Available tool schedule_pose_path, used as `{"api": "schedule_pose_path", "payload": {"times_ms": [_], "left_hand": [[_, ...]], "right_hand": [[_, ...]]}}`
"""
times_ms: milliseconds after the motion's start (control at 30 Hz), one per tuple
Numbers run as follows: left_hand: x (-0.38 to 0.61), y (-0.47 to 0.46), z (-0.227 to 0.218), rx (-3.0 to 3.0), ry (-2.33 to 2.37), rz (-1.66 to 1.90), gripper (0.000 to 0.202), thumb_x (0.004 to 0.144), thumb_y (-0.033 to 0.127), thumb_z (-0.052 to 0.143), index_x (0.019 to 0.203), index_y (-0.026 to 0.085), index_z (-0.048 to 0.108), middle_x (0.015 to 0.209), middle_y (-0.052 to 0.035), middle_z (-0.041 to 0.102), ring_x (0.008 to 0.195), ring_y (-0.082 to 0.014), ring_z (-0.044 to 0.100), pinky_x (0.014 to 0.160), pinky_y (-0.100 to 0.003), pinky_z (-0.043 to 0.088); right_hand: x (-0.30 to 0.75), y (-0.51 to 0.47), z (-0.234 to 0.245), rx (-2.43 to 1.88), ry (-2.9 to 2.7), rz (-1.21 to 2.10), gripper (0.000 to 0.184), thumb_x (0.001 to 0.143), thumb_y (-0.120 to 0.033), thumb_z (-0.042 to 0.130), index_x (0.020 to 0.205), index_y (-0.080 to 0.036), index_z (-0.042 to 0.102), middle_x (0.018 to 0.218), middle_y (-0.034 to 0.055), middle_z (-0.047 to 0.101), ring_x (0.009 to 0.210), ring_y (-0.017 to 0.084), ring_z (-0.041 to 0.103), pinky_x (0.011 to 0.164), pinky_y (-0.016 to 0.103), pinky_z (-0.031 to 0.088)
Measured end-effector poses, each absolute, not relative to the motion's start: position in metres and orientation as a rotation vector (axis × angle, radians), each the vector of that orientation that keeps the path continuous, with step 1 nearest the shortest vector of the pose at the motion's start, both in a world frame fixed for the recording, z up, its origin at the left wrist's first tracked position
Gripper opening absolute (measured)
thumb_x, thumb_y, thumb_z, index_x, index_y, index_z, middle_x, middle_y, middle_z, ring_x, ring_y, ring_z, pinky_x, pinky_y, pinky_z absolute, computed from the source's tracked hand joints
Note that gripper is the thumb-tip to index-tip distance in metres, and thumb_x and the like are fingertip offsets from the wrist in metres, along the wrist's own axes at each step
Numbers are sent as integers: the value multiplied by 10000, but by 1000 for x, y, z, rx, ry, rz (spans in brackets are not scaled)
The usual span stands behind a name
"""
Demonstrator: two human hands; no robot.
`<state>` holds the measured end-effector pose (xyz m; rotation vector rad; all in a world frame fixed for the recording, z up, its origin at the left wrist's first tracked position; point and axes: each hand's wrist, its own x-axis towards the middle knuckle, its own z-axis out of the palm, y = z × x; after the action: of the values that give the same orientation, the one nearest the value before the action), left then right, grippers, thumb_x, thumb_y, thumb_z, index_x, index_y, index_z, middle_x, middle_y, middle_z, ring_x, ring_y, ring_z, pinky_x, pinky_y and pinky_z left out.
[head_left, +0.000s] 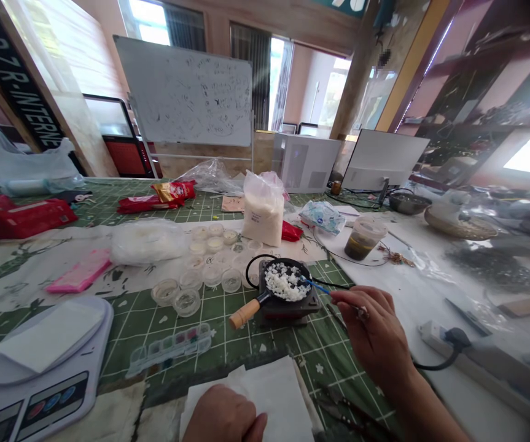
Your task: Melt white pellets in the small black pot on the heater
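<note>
Blue stick [317, 286] in right hand [370, 331], over pan rim [287, 260]

green cutting mat [121, 334] and craft clutter, as i see it from my remote station

i can make out a digital kitchen scale [94, 344] at lower left, a plastic tray of small coloured wells [169, 350] beside it, and small clear cups [166, 291] clustered farther along the mat. a bag of white granules [263, 212] stands behind them, a pink pad [79, 271] lies to the left, a lidded cup of dark liquid [363, 238] sits to the right, a power strip [435, 336] lies at right, and a whiteboard [182, 91] stands beyond the table.
</note>
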<state>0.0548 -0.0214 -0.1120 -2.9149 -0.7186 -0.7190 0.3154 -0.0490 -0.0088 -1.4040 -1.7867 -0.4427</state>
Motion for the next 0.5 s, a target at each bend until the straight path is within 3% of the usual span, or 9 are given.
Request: {"api": "schedule_pose_path", "payload": {"times_ms": [333, 500], "left_hand": [[55, -24, -110, -2907, -739, -755, 357, 824, 180, 399, 472, 202, 452, 410, 15, 515, 380, -129, 505, 452, -306, 234], [55, -24, -111, -2928, -749, -743, 314, 809, 181, 426, 499, 202, 472, 438, 10, 541, 405, -144, 528, 470, -311, 242]], "right_hand": [[319, -37, -6, -1448, -1670, -363, 174, 894, -179, 497, 1029, -234, 591, 849, 34, 668, 852, 206, 568, 781, 373, 409], [324, -34, -1, -1554, -1608, -397, 139, 912, -254, 482, 921, -226, 618, 784, 32, 663, 782, 200, 580, 750, 365, 415]]}}
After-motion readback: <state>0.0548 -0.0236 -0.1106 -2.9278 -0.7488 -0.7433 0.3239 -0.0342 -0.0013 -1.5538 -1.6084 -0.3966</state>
